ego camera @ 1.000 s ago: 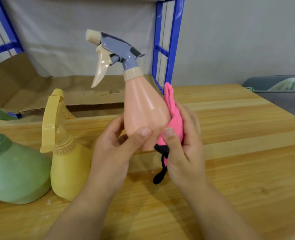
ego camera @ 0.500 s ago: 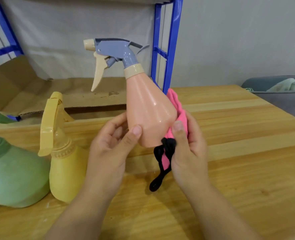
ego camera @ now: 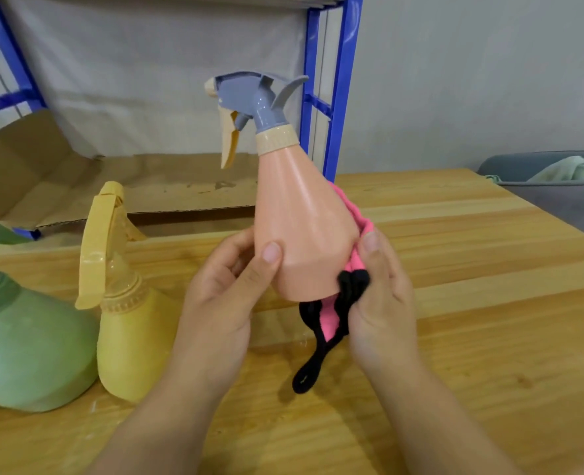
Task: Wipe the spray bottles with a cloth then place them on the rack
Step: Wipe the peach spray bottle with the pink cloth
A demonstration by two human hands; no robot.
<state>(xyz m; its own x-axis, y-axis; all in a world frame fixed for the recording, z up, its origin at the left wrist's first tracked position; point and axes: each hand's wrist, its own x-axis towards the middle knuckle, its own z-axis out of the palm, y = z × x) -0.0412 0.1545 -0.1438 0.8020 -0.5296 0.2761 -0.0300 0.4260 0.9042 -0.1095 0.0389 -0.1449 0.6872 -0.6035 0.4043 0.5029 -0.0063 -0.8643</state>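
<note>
A peach spray bottle (ego camera: pixel 301 221) with a grey-blue trigger head is held tilted above the wooden table (ego camera: pixel 472 303). My left hand (ego camera: pixel 229 293) grips its lower left side, thumb on the front. My right hand (ego camera: pixel 383 296) presses a pink cloth (ego camera: pixel 355 221) with black trim against the bottle's right side and base; a black loop hangs below. A yellow spray bottle (ego camera: pixel 129 320) and a green spray bottle (ego camera: pixel 26 344) stand on the table at the left. The blue rack (ego camera: pixel 338 97) stands behind.
Flattened cardboard (ego camera: pixel 129 186) lies on the rack's low shelf behind the bottles. A grey bin (ego camera: pixel 558 197) with pale cloth in it sits at the right, past the table's edge. Bare table surface lies to the right and in front.
The peach bottle has turned and tipped more upright, its nozzle swinging right. My right hand with the cloth has slid down toward the bottle's base.
</note>
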